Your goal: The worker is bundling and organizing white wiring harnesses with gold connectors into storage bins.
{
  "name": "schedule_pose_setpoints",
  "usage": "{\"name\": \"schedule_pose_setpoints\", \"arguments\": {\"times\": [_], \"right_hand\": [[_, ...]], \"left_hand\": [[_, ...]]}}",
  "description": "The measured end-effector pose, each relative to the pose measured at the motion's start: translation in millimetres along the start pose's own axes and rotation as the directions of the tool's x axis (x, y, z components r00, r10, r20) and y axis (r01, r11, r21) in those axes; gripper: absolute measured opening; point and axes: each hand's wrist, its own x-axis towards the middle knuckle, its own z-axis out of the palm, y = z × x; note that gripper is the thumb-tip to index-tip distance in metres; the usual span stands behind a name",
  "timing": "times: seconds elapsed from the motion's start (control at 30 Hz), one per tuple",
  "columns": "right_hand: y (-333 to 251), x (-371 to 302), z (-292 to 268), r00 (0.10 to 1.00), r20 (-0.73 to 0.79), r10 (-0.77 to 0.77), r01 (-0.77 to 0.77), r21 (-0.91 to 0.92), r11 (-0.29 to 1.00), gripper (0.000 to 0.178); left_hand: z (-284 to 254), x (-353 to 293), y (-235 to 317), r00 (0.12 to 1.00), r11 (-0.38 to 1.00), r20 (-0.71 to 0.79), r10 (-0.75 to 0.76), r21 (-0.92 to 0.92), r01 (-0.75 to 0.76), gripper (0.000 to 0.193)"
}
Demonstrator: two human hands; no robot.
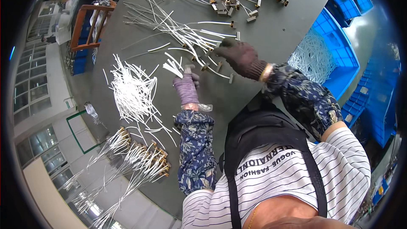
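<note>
My left hand point(187, 82), in a purple-grey glove, is closed round a small bunch of short white tubes point(173, 68) that fan out past the fingers. To its right, my right hand point(242, 58) wears a dark maroon glove. Its fingers are curled together at the near side of a spread of wires; whatever lies between the fingertips is hidden. Those thin wires point(163, 24) carry white sleeves and have small metal-and-brown end pieces point(205, 66). Just left of my left hand lies a heap of loose white tubes point(132, 89).
More wires with metal end pieces point(231, 6) lie at the far side of the grey table point(271, 29). Bundled wires point(146, 161) hang over the near-left edge. Blue crates point(349, 65) stand at right, one holding white tubes point(316, 57). A wooden chair point(87, 27) stands at far left.
</note>
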Motion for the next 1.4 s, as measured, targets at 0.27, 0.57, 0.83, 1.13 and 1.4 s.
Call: {"name": "schedule_pose_setpoints", "arguments": {"times": [0.27, 0.57, 0.83, 1.13, 1.4], "right_hand": [[17, -3, 4, 0.956, -0.1, -0.277, 0.292, 0.201, 0.935, 0.021], [1, -58, -21, 0.979, 0.192, -0.072, -0.092, 0.729, 0.678, 0.037], [30, -33, -44, 0.988, -0.135, -0.072, 0.074, 0.012, 0.997, 0.065], [79, 38, -89, 0.98, -0.039, 0.197, -0.159, 0.45, 0.879, 0.024], [75, -126, -70, 0.993, -0.081, 0.085, -0.01, 0.668, 0.744, 0.014]], "left_hand": [[29, -18, 5, 0.989, 0.858, 0.06, -0.133, -0.493, 0.145, 0.037], [98, -47, 36, 0.976, 0.753, 0.205, -0.072, -0.631, 0.188, 0.028], [37, -9, 37, 0.997, 0.996, 0.067, -0.041, 0.083, 0.035, 0.033], [39, -10, 37, 0.937, 0.933, 0.301, -0.175, -0.255, 0.256, 0.025], [170, -65, 12, 0.786, 0.713, 0.618, -0.034, -0.535, 0.452, 0.031]]}}
